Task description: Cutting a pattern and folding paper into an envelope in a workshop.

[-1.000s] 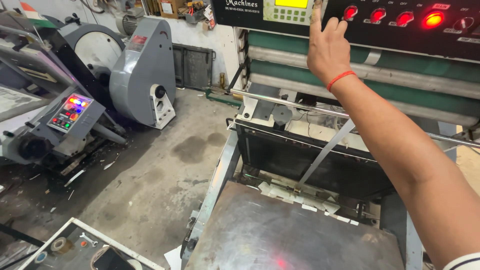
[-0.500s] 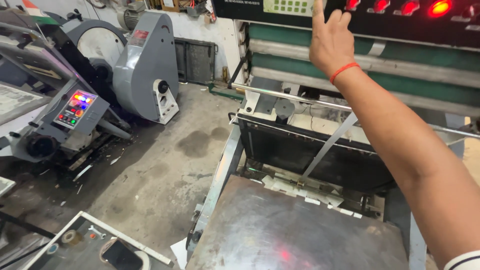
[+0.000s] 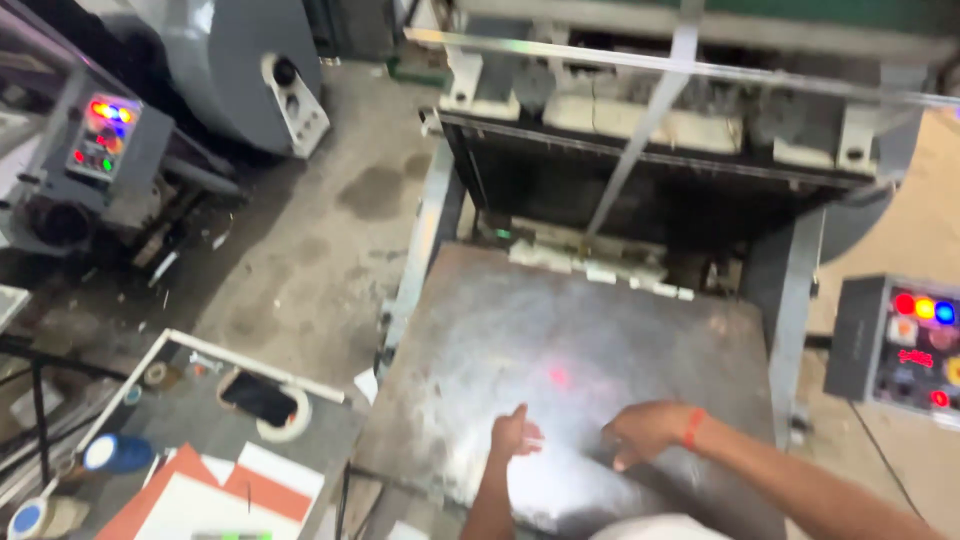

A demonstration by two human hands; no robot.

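Both my hands are low over the near part of a worn steel plate [image 3: 560, 330] at the front of a large machine. My left hand [image 3: 515, 437] hovers at the plate's near edge with fingers loosely curled and holds nothing. My right hand [image 3: 645, 430], with a red band at the wrist, rests fingers-down on the plate beside it, also without anything in it. A small red light spot [image 3: 558, 377] shows on the plate just beyond the hands. The picture is blurred by motion.
The machine's dark opening [image 3: 640, 190] with a slanted metal bar [image 3: 640, 130] lies beyond the plate. A control box with coloured buttons [image 3: 915, 345] stands right. A grey machine with a lit panel [image 3: 105, 140] is left. A small table [image 3: 215, 440] with tape rolls sits near left.
My right hand has come down from the upper control panel to the steel plate. My left hand has come into view. The camera has tilted down.
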